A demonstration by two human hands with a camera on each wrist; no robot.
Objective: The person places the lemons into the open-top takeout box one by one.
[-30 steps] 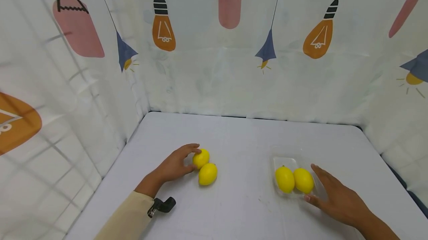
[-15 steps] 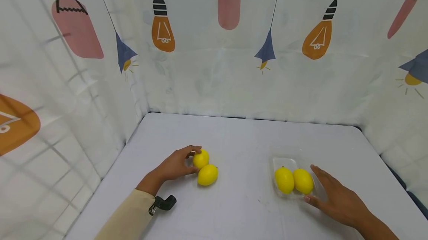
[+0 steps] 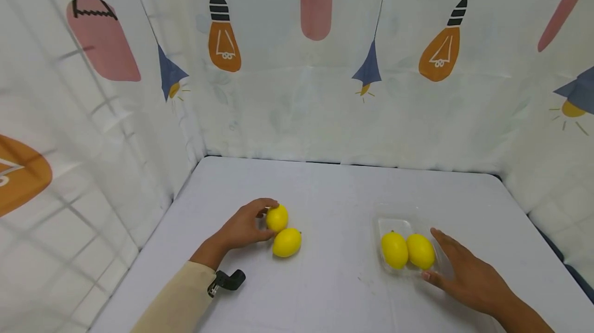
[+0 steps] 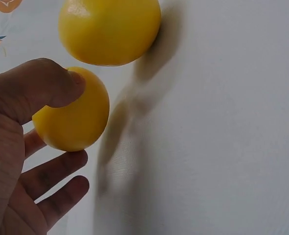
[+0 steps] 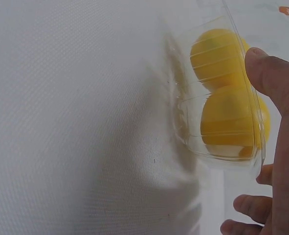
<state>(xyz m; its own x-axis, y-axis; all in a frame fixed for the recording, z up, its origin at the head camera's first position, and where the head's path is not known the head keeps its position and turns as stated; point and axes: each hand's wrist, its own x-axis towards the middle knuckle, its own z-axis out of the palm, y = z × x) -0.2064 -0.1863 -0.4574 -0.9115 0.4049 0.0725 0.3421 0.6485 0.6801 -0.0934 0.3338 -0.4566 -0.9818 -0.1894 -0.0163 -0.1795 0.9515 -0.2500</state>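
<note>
Left hand [image 3: 248, 226]: reaching in from the left, it is pinching the pinched lemon [image 3: 277, 218] between its thumb [image 4: 61, 88] and the fingers [image 4: 61, 169] below; two of those fingers are extending past the fruit.
Pinched lemon: it is sitting at the left of the surface [image 3: 343, 209], just beyond the loose lemon [image 3: 286, 243]; whether it is resting or slightly raised, I cannot tell.
Loose lemon: it is lying on its side, very near the pinched one; the left wrist view is showing a narrow gap, though contact lower down is hard to judge.
Clear tray [image 3: 394, 226]: it is standing well apart on the right, carrying the near-left tray lemon [image 3: 395, 250] and the right-hand tray lemon [image 3: 421, 251] side by side, with bare tray floor showing behind them.
Right hand [image 3: 468, 279]: it is spreading thumb and fingers around the tray's right edge, apparently touching the rim without curling round it.
Lemon handling: the skin is looking smooth and firm, so probably light, sturdy, a little slippery and prone to rolling; the widest part, with thumb and fingers opposed, is offering the surest hold.
Tray handling: the thin plastic is looking light and flexible; steadying by the rim is seeming safer than squeezing the walls.
</note>
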